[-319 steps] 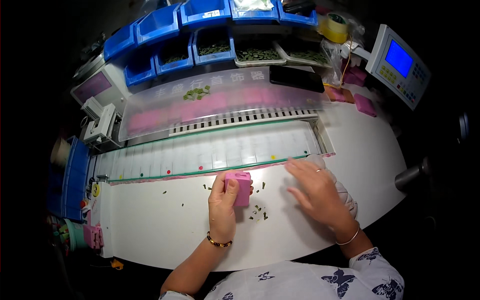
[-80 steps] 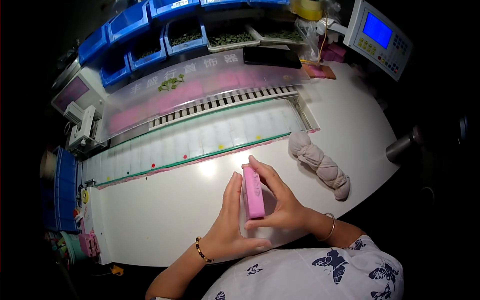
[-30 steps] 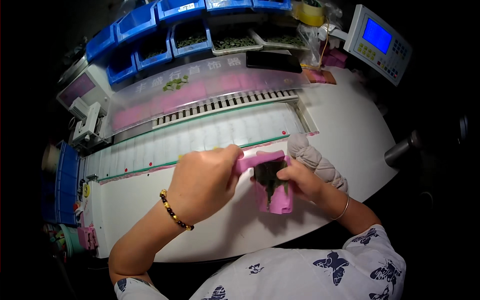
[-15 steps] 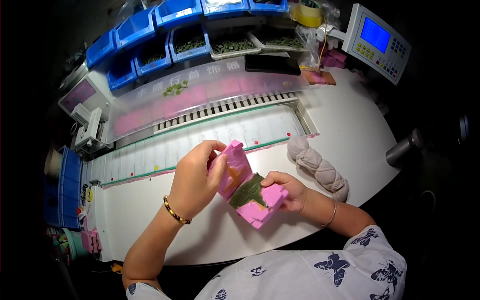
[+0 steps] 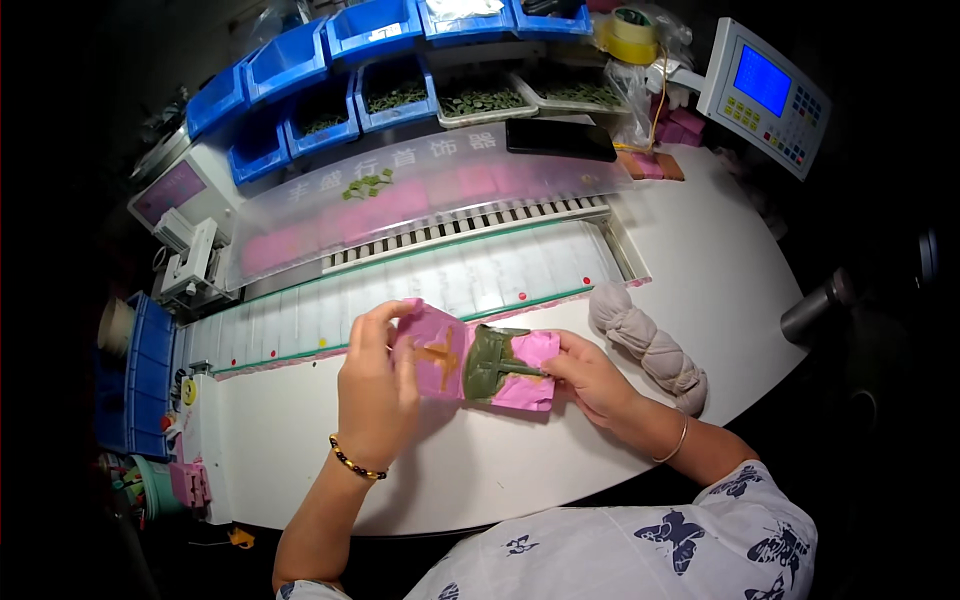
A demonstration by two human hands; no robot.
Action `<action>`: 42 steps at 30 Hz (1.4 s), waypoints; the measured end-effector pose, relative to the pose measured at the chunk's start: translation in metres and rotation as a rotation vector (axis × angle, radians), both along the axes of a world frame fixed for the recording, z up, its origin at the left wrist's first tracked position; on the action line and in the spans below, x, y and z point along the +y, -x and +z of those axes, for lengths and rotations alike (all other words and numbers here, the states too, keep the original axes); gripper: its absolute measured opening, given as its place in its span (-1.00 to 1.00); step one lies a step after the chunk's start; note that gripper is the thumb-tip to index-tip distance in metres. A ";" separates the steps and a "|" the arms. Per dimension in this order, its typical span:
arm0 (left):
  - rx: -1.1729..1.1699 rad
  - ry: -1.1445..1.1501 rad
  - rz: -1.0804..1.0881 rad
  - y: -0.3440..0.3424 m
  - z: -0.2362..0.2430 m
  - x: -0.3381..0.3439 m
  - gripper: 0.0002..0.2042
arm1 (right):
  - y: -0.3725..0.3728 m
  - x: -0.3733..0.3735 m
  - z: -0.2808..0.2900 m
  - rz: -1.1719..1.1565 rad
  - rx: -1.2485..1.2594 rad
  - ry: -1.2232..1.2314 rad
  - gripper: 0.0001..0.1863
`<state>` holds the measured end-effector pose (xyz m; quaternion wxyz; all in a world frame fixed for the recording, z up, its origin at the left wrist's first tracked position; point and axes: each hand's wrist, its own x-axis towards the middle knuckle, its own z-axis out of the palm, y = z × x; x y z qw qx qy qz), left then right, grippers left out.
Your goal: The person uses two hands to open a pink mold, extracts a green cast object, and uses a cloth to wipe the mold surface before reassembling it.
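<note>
In front of me a pink rubber mould lies spread open like a book, its two halves meeting at a fold. My left hand [image 5: 378, 385] grips the outer edge of the left half [image 5: 422, 330], which has an orange-brown cross-shaped mark inside. A dark green moulded piece [image 5: 487, 362], wax-like in look, sits in the right half [image 5: 535, 348]. My right hand [image 5: 598, 383] pinches that half at its outer edge, thumb on top. Both halves are held above the white table [image 5: 420, 490].
A twisted grey cloth [image 5: 650, 350] lies right of my right hand. Ahead runs a glass-edged strip [image 5: 400, 312], then a plastic sheet [image 5: 330, 225] with small green pieces [image 5: 368, 183]. Behind stand blue bins [image 5: 395, 85], a black phone [image 5: 560, 139] and a control panel [image 5: 765, 90].
The mould has turned clockwise and opened flatter, so both inner faces show more. My left hand has dropped and moved a little left; my right hand has risen slightly. The view has shifted slightly.
</note>
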<state>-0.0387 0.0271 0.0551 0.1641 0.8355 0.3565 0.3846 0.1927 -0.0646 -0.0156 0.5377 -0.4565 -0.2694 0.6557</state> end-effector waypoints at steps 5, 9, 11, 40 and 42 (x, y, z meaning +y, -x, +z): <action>-0.181 0.281 0.090 0.026 -0.030 0.010 -0.60 | -0.010 0.007 0.016 -0.157 -0.067 -0.302 -0.67; -0.028 0.133 -0.055 0.024 -0.031 -0.010 -0.63 | -0.021 0.018 0.035 -0.146 -0.258 -0.455 -0.66; -0.043 0.231 -0.074 0.020 -0.031 -0.026 -0.64 | -0.022 0.025 0.046 -0.128 -0.295 -0.497 -0.67; -0.414 0.569 -0.090 -0.036 -0.064 -0.021 -0.73 | 0.040 0.000 0.051 0.075 -1.461 -0.706 -0.49; -0.416 0.527 -0.121 -0.038 -0.066 -0.021 -0.71 | 0.041 0.000 0.052 -0.046 -1.440 -0.717 -0.48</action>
